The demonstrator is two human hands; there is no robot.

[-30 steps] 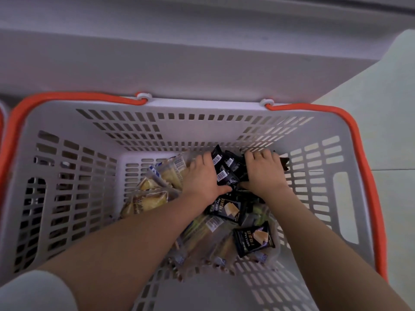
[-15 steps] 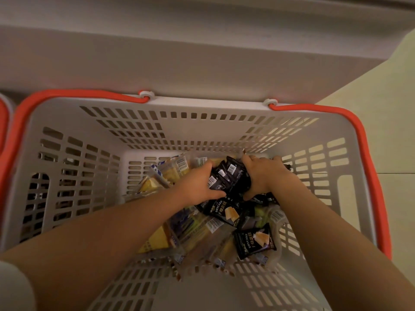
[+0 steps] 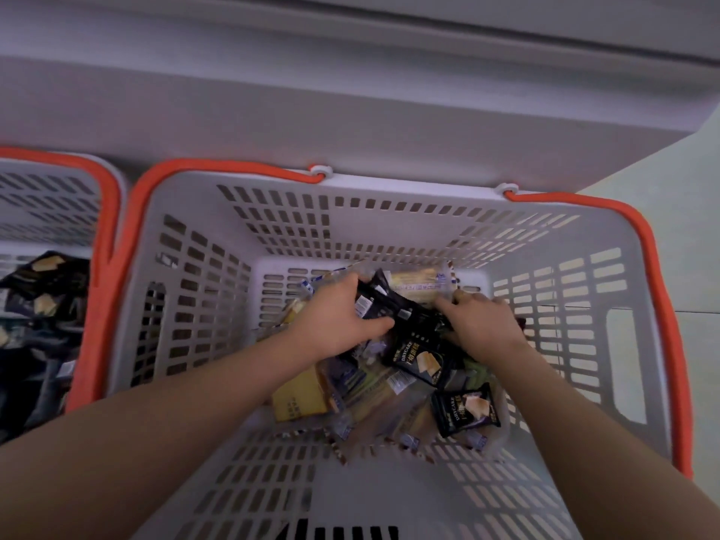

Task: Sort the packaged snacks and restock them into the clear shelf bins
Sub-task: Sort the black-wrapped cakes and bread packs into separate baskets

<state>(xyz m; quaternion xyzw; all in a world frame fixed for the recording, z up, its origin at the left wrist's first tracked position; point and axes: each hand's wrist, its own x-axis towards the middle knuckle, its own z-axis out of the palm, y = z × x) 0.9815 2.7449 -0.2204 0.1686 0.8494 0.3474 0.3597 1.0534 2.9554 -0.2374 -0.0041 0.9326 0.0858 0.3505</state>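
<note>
Both grips, left hand (image 3: 338, 319) and right hand (image 3: 480, 320), clutch one bundle of black packets (image 3: 393, 307).

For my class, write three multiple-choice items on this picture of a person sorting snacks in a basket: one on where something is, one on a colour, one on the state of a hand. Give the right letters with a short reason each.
1. Where does the loose black Drycake packet lie?
A. on the floor beside the basket
B. on the basket's bottom, nearer the camera than the right hand
C. on the grey ledge above

2. What colour is the rim of the grey basket?
A. blue
B. green
C. orange

3. What is the left hand doing?
A. gripping a bunch of black packets
B. lying flat on the basket rim
C. hanging open outside the basket

Answers:
1 B, it lies among the clear-wrapped snacks, below the right hand.
2 C, an orange band runs round the top.
3 A, fingers and thumb curl round the bunch.
</note>
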